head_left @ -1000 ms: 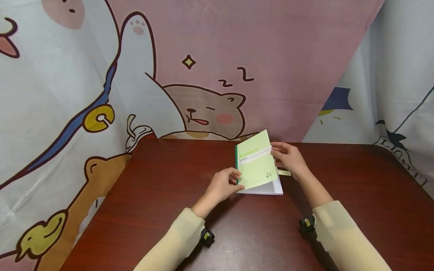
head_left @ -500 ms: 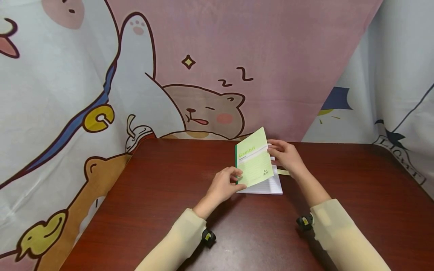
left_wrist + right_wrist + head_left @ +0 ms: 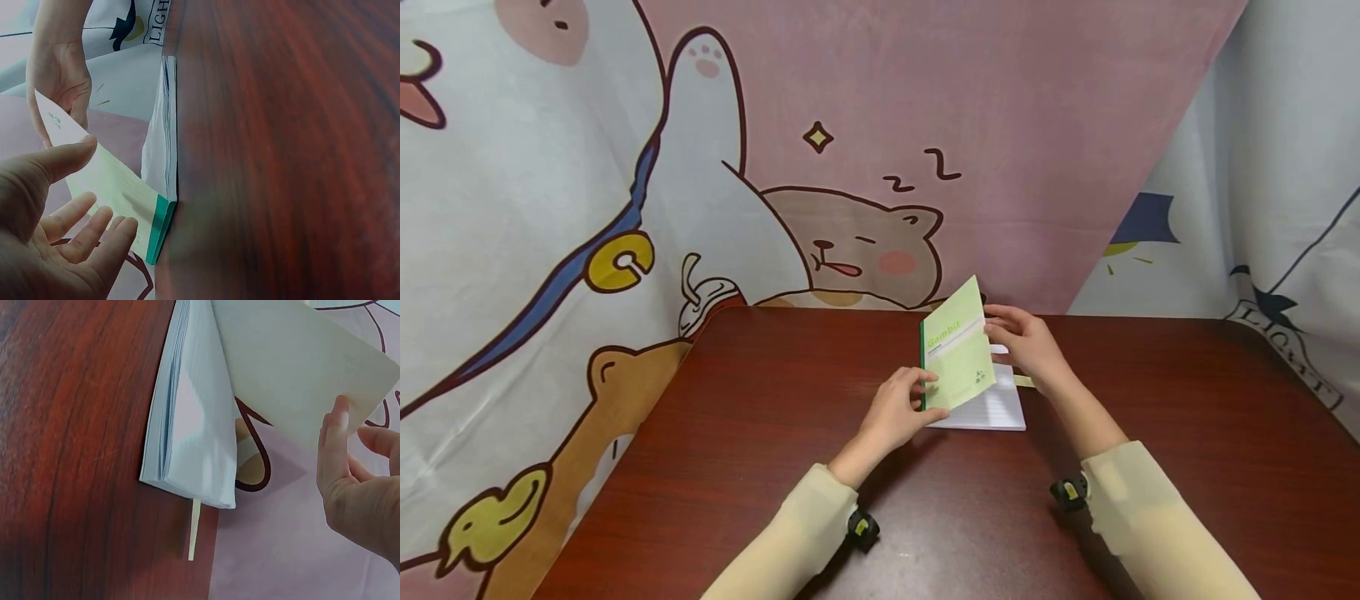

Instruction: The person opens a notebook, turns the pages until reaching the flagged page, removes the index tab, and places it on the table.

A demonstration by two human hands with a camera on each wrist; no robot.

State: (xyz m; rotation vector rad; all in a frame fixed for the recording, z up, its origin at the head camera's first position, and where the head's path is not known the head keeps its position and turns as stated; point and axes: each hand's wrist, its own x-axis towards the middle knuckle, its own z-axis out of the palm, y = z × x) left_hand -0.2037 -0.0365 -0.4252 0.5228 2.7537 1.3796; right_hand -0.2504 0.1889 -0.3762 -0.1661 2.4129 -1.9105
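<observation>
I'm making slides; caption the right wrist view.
Right hand holds a notebook cover raised from white pages; a pale strip sticks out.

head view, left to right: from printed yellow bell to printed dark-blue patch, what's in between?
Printed yellow bell → left hand → notebook's green cover → right hand → printed dark-blue patch.

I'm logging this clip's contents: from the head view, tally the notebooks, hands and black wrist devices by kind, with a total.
Notebook: 1
Left hand and right hand: 2
Left wrist device and right wrist device, both black: 2
Total: 5
</observation>
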